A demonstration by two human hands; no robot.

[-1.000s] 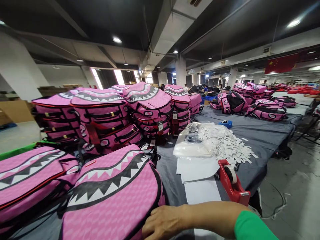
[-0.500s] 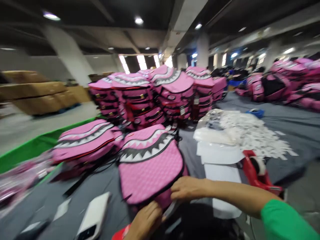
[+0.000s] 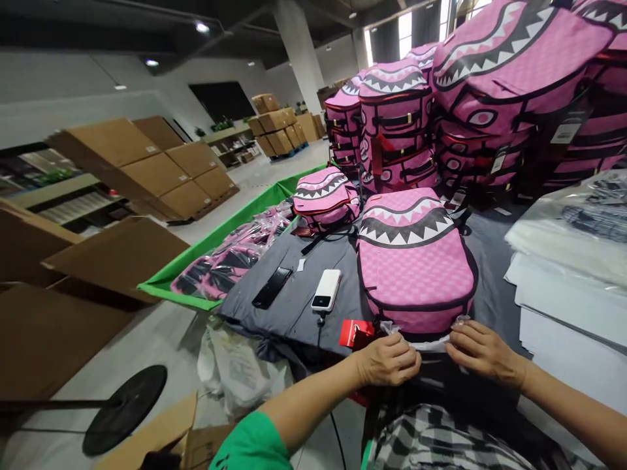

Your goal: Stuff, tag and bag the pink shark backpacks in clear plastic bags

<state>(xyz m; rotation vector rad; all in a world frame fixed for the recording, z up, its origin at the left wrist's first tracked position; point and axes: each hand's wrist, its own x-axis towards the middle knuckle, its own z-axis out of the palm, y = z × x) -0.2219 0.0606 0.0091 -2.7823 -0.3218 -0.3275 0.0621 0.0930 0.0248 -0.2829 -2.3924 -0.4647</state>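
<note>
A pink backpack [image 3: 414,267] with a printed shark mouth lies on the grey cloth, its jagged white teeth facing me. A thin clear plastic bag [image 3: 421,342] is gathered along its near end. My left hand [image 3: 386,360] pinches that plastic at the left of the near end. My right hand [image 3: 482,352] holds the plastic at the right. A small red tag [image 3: 355,333] lies just beyond my left hand. The bag's lower part is hidden behind my hands.
A white power bank [image 3: 326,290] and a black phone [image 3: 272,287] lie on the grey cloth [image 3: 294,313]. Stacked pink backpacks [image 3: 396,124] rise behind. A green-edged bin [image 3: 220,261] holds bagged backpacks. White sheets [image 3: 568,307] lie at right; cardboard cartons [image 3: 147,163] stand at left.
The view has swung left, bringing the cartons and green-edged bin into sight. Both hands now hold the clear plastic at the backpack's near end, where earlier they were only reaching around it.
</note>
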